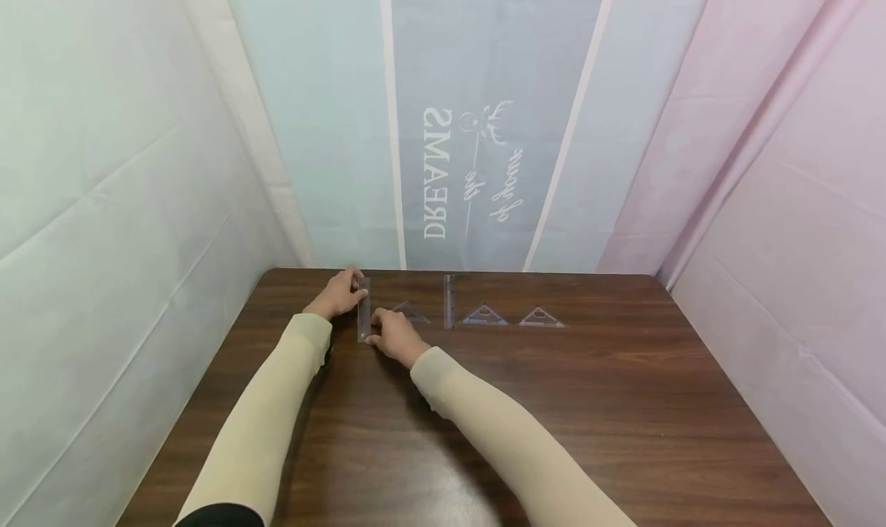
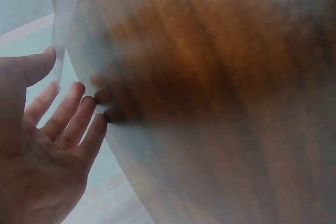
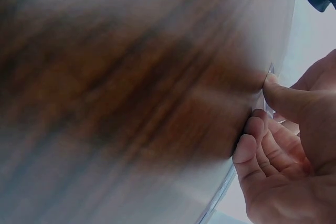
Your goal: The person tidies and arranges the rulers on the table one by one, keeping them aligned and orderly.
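Note:
A clear straight ruler lies on the dark wooden table, pointing away from me near the back left. My left hand is at the ruler's far end. In the left wrist view the left hand has fairly straight fingers, their tips touching the table, and its thumb lies against the ruler's edge. My right hand is at the near end. The right wrist view shows the right hand with curled fingers and thumb pinching the ruler's end.
A second clear ruler lies parallel to the right. Three clear set squares sit in a row near the table's back edge. Cloth walls close in the table on three sides.

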`<state>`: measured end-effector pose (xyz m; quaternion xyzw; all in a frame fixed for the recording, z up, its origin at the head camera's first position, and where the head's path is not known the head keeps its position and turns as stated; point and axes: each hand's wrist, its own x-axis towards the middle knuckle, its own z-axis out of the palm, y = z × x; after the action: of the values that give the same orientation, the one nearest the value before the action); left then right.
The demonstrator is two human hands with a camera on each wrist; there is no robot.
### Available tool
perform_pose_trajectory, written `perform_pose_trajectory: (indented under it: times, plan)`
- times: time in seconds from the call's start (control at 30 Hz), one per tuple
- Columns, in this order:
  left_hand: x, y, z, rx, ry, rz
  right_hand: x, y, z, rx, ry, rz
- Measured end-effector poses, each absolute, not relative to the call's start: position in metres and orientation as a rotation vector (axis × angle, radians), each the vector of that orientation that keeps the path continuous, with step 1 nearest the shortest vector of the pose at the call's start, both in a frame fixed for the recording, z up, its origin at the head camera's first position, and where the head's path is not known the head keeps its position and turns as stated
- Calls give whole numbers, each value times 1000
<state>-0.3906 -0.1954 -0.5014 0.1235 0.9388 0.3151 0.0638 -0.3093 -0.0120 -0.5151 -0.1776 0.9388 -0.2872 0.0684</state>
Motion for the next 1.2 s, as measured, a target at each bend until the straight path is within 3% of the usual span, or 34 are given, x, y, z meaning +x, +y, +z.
perform_pose_trajectory:
  times: [0.87,1.2]
  plan:
    - [-375,-206,-518,258,2673,1445,-307,5,-511,-632,2730,-952]
    - [-366,-197,-513,348,2670,1506,-301,19,-509,-712,2718,-962]
